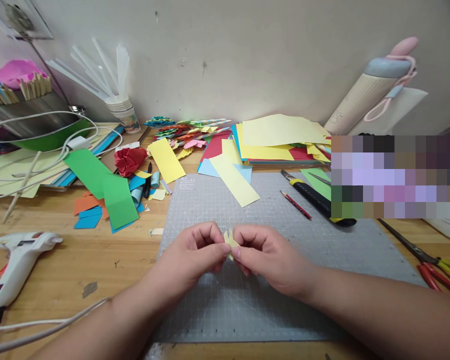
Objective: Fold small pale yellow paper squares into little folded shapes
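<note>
Both hands meet over the middle of the grey cutting mat. Between their fingertips is a small pale yellow paper piece with narrow points at its top. My left hand pinches its left side between thumb and curled fingers. On the other side, my right hand grips it the same way, its thumb pressed on the paper. The lower fingers of both hands are partly hidden. Beyond the hands lies a pale yellow paper strip on the mat.
A white glue gun lies at left, near a green paper strip and crumpled red paper. A pencil, a black utility knife and scissors lie right. Stacked coloured paper stands behind.
</note>
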Available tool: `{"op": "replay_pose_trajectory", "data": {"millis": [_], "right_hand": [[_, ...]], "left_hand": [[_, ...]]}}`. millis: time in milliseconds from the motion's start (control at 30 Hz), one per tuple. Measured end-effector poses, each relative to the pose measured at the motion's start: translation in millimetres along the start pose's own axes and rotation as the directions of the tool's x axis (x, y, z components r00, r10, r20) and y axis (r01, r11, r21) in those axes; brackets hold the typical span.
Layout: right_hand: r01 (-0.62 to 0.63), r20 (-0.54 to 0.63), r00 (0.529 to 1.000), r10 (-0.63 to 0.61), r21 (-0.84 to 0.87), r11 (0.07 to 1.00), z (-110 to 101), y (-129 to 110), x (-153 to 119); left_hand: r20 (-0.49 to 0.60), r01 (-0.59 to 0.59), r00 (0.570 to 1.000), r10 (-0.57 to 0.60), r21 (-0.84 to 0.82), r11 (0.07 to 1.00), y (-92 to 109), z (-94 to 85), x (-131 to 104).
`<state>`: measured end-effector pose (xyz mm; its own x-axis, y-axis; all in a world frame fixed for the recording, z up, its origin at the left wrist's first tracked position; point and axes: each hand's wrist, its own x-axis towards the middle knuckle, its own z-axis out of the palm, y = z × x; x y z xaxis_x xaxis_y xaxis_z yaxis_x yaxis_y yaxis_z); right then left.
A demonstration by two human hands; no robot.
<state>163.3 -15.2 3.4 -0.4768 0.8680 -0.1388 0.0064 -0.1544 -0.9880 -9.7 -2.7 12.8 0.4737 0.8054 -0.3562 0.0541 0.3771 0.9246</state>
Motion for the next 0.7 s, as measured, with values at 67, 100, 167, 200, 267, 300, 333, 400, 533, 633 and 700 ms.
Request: {"op": "replay_pose_trajectory", "data": {"millis": [67, 100, 167, 200, 267, 300, 333, 400, 533, 633, 700], "right_hand": [[-0.012, 0.013, 1.000, 0.011, 0.050, 0.999, -0.1, -0.5, 0.3], [-0.013, 0.016, 1.000, 0.012, 0.082, 0.997, 0.0, -0.7, 0.6], [-0.009, 0.013, 1.000, 0.008, 0.136, 0.991, 0.1, -0.7, 1.2], [-0.009, 0.005, 1.000, 0.008, 0.154, 0.988, 0.2, -0.6, 1.4], [-0.012, -0.018, 1.000, 0.015, 0.169, 0.986, 0.2, -0.3, 1.7], [-0.011, -0.028, 0.999, 0.016, 0.166, 0.986, 0.1, -0.2, 1.7], [-0.009, -0.039, 0.999, 0.016, 0.159, 0.987, 0.1, -0.2, 1.6], [-0.010, -0.060, 0.998, 0.018, 0.131, 0.991, 0.1, -0.5, 1.3], [-0.051, -0.079, 0.995, 0.059, 0.101, 0.994, 0.8, -1.9, 1.2], [-0.060, -0.069, 0.995, 0.068, 0.119, 0.991, 0.9, -2.3, 1.6], [-0.048, -0.066, 0.996, 0.056, 0.110, 0.993, 0.7, -2.0, 1.6]], "left_hand": [[0.004, -0.005, 1.000, 0.005, -0.014, 1.000, 0.3, -0.2, -0.4], [0.007, -0.016, 1.000, 0.016, -0.026, 1.000, 0.6, -0.3, -0.5], [0.006, -0.054, 0.999, 0.054, -0.059, 0.997, 1.1, -0.8, -0.4], [0.003, -0.074, 0.997, 0.074, -0.077, 0.994, 1.3, -1.1, -0.1], [-0.005, -0.104, 0.995, 0.104, -0.096, 0.990, 1.9, -1.3, 0.4], [-0.017, -0.108, 0.994, 0.107, -0.095, 0.990, 2.2, -1.3, 0.7], [-0.035, -0.107, 0.994, 0.104, -0.090, 0.990, 2.7, -1.2, 0.8], [-0.081, -0.096, 0.993, 0.089, -0.077, 0.992, 3.8, -0.7, 1.0], [-0.123, -0.081, 0.990, 0.074, -0.049, 0.996, 5.4, 0.3, 1.1], [-0.131, -0.078, 0.989, 0.072, -0.042, 0.996, 5.2, 0.5, 1.2], [-0.132, -0.072, 0.989, 0.066, -0.043, 0.996, 4.8, 0.3, 1.2]]}}
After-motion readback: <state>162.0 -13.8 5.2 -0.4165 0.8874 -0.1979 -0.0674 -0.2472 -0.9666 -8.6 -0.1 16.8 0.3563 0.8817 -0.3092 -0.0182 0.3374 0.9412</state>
